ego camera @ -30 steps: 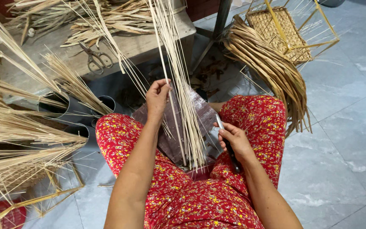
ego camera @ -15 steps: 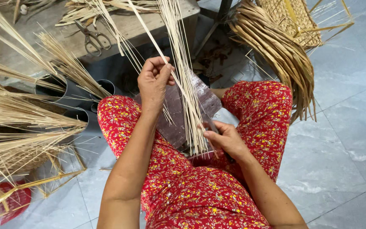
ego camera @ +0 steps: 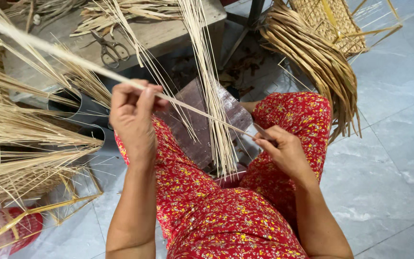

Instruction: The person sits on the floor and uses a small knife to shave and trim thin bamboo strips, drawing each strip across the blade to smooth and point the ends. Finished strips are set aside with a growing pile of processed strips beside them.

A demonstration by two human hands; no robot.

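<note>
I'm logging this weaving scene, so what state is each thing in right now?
Left hand: raised, pinching a pale strip.
Pale strip: stretched taut between both hands.
Right hand: closed on a blade at the strip's end.
Scissors: lying closed on the bench.
Thin sticks bundle: leaning upright against the lap.

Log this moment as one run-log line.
left hand: pinching pale strip | right hand: knife blade at strip's end | scissors: on bench

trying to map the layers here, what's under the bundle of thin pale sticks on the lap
Under the stick bundle lies a dark board, propped across the legs in red floral trousers. The bundle's lower ends hide the board's bottom edge, so what it rests on cannot be seen.
</note>
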